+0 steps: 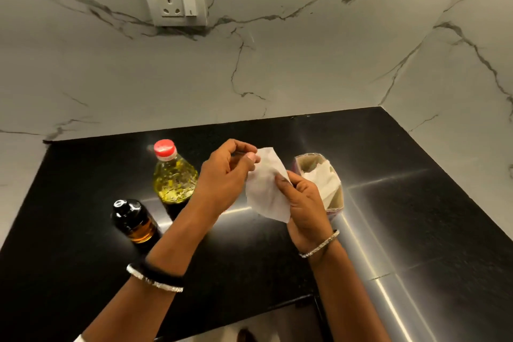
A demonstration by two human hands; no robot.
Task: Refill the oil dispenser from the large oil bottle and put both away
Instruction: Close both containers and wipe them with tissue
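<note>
The large oil bottle [173, 178] stands on the black counter [388, 164], clear plastic with yellow oil and a red cap on. In front of it to the left stands the small oil dispenser [134, 221], dark glass with a black top and amber oil in the lower part. Both hands are above the counter to the right of the bottles, holding one white tissue [265, 191] between them. My left hand [226, 178] pinches the tissue's upper edge. My right hand [304, 203] grips its right side.
A tissue holder [334, 200] with white tissues stands just behind my right hand. The marble wall carries a socket and switch plate [174, 0]. Walls meet in a corner at the back right. The counter's front edge runs along the bottom.
</note>
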